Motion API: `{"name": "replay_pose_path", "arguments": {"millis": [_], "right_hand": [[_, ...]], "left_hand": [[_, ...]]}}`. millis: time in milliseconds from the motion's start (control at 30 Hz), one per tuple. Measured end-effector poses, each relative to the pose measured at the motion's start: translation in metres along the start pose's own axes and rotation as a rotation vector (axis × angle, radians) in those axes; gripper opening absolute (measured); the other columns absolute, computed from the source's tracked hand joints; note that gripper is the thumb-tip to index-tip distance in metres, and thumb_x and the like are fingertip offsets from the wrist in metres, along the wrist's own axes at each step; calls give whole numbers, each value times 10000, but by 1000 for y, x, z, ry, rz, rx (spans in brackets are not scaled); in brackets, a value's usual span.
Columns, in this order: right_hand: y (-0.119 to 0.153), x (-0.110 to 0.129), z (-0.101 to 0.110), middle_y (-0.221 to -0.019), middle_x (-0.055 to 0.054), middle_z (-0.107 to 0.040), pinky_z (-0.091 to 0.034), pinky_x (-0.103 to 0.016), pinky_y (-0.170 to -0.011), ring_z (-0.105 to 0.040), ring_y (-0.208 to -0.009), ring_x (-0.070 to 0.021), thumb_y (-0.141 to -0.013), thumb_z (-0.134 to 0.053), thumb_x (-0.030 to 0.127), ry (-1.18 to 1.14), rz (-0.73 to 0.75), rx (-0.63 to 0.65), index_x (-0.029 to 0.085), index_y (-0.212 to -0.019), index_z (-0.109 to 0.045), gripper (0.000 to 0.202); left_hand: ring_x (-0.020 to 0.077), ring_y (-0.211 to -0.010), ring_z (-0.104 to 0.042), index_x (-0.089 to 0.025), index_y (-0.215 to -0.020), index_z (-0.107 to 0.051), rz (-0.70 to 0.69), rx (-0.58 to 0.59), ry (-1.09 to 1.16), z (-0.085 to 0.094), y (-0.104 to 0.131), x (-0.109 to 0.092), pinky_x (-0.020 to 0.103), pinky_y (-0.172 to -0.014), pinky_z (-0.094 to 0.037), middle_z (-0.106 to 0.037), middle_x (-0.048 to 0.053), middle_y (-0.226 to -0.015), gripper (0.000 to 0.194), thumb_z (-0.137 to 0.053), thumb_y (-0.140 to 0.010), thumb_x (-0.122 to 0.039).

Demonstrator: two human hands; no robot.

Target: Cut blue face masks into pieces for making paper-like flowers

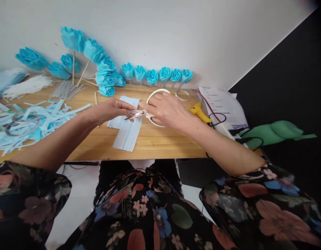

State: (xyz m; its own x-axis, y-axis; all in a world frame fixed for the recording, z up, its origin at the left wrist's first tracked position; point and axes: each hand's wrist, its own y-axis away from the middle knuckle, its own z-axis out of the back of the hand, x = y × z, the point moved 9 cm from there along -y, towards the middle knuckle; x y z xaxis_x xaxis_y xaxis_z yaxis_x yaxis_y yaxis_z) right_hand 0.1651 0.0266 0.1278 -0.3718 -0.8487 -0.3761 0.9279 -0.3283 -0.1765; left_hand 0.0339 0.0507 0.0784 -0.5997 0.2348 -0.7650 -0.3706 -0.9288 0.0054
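Note:
My right hand [167, 110] is closed round the white handles of a pair of scissors [142, 112]. Their blades point left and stand apart, right at the fingertips of my left hand [113, 110]. The left fingers are pinched together; whatever lies between them is too small or hidden to make out. Under both hands, pale blue pleated sheets [127, 138], like face mask fabric, lie on the wooden table [165, 146], one across another. Part of the sheets is covered by my left hand and the blades.
Cut blue and white strips [56, 113] are heaped at the left, near white cords [30, 86] and grey wires [66, 90]. Blue fabric flowers [152, 77] on sticks line the wall. A tape roll [182, 94], yellow glue gun [200, 111], papers [225, 107] and green object [275, 133] are right.

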Motion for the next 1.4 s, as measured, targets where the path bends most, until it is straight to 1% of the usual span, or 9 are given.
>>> {"name": "replay_pose_path", "arguments": {"millis": [167,433,567,733,833,1000,1233,1333,1400], "right_hand": [[-2,1,6,-968,-96,-638,-306,-357,-745,-524,-917,-221,-1022,-372,232,2,1,-11,183,-1231,-567,290],[-7,1,10,-994,-95,-645,-322,-365,-760,-533,-952,-232,-1016,-397,216,6,-12,57,187,-1203,-572,258],[-9,2,8,-986,-93,-644,-320,-363,-748,-531,-937,-231,-1002,-416,209,12,4,71,187,-1224,-568,270],[-10,0,7,-989,-93,-638,-329,-371,-763,-530,-973,-245,-989,-434,219,-22,20,47,195,-1276,-541,307],[-11,0,8,-988,-90,-639,-334,-373,-771,-533,-988,-253,-984,-447,217,-10,28,59,199,-1293,-532,320],[-15,1,10,-999,-86,-647,-337,-369,-758,-545,-959,-243,-966,-481,177,9,17,113,186,-1256,-557,300],[-18,0,10,-971,-83,-657,-345,-366,-755,-546,-953,-240,-976,-501,244,-8,11,73,203,-1235,-576,273],[-19,1,10,-969,-91,-661,-330,-359,-730,-544,-928,-236,-976,-487,235,-10,5,73,192,-1222,-583,267],[-19,2,10,-980,-99,-664,-316,-355,-720,-541,-918,-233,-972,-477,209,-17,3,76,181,-1212,-588,266]], "left_hand": [[205,-825,-696,-248,-926,-801,10,-10,36,2,1,-2,343,-775,-539,-776,40,-856,248,-629,-838,-402],[208,-804,-677,-226,-853,-803,54,-49,163,1,2,-1,337,-744,-535,-786,63,-893,238,-647,-806,-398],[198,-830,-668,-207,-869,-798,63,-5,131,2,4,-2,315,-769,-515,-779,35,-894,264,-628,-817,-402],[195,-830,-684,-216,-922,-792,2,52,36,2,6,-5,306,-766,-505,-773,38,-911,311,-571,-858,-425],[188,-799,-672,-193,-931,-789,12,62,67,1,5,-1,311,-755,-505,-768,51,-887,319,-573,-858,-415],[195,-794,-672,-176,-924,-786,38,11,131,2,4,6,329,-753,-524,-775,69,-903,303,-607,-846,-408],[232,-841,-702,-183,-883,-791,54,-50,171,5,0,16,331,-717,-546,-783,88,-891,299,-640,-822,-434],[229,-882,-704,-180,-868,-786,77,-49,234,5,0,20,325,-759,-543,-784,74,-902,291,-644,-835,-432],[222,-916,-702,-168,-866,-781,69,-18,322,2,1,19,331,-823,-535,-785,77,-931,342,-612,-876,-465]]}}
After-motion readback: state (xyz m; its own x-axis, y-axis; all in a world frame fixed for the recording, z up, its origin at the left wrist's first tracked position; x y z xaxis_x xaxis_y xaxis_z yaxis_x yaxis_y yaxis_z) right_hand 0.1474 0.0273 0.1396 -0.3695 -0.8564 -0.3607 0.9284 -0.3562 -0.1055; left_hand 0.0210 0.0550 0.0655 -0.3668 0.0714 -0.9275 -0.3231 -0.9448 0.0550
